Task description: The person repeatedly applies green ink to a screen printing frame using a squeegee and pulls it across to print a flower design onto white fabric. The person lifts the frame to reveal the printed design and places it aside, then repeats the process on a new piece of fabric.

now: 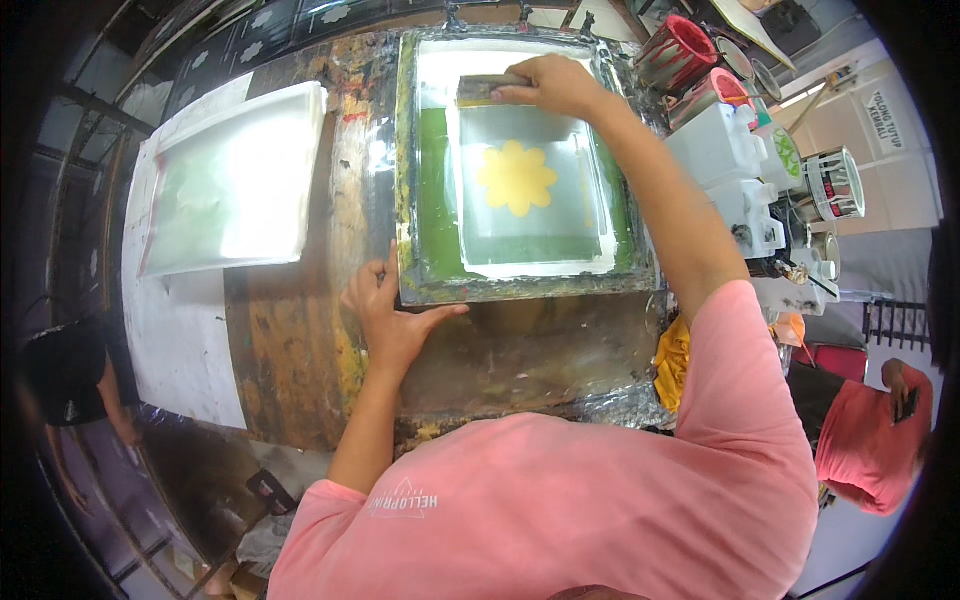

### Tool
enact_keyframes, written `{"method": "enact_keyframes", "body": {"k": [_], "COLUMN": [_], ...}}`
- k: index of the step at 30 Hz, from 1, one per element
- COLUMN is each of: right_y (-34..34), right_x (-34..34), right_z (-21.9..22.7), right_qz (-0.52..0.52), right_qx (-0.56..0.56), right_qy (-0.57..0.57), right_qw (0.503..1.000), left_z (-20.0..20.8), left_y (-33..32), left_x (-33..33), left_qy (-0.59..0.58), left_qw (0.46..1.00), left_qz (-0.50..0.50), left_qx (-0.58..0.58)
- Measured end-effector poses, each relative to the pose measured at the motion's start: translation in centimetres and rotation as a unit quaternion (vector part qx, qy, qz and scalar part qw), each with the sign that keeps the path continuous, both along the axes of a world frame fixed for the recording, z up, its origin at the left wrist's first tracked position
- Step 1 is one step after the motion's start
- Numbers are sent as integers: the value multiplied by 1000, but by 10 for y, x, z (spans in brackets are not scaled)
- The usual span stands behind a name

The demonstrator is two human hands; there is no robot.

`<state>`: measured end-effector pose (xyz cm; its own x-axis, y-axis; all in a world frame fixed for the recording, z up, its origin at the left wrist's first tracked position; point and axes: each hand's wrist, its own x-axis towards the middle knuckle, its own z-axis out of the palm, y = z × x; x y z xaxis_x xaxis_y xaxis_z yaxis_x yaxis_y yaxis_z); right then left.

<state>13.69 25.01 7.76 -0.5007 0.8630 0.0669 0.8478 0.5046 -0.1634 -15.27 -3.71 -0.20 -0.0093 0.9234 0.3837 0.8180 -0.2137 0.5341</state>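
Observation:
A screen printing frame [530,290] lies on the stained work table, its mesh green around a pale rectangular window. A yellow flower shape [516,178] shows in that window. My right hand [555,85] reaches over the screen's far part, fingers closed around the right end of a squeegee [478,88]. The squeegee lies crosswise above the flower. At the frame's near left corner, my left hand [385,305] is open and touches it. Its forefinger stretches along the left side and its thumb along the near edge.
A stack of clear sheets [235,180] lies on white paper [190,340] at the left. Paint cans [675,55] and white jugs [720,150] crowd the right side. A yellow cloth [672,362] hangs nearby. One person [875,440] stands at the right, another [70,375] at the left.

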Motion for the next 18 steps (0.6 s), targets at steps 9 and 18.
{"method": "enact_keyframes", "body": {"k": [9,18], "right_y": [-17,-234], "right_x": [-1,-14], "right_z": [-39,7], "right_qz": [-3,-13], "right_qx": [144,34], "right_qy": [18,1], "right_qw": [989,999], "left_z": [1,-5], "left_y": [-2,-4], "left_x": [3,1], "left_qy": [-42,-37], "left_qw": [999,999], "left_qz": [-18,-9], "left_qx": [-24,9]}}
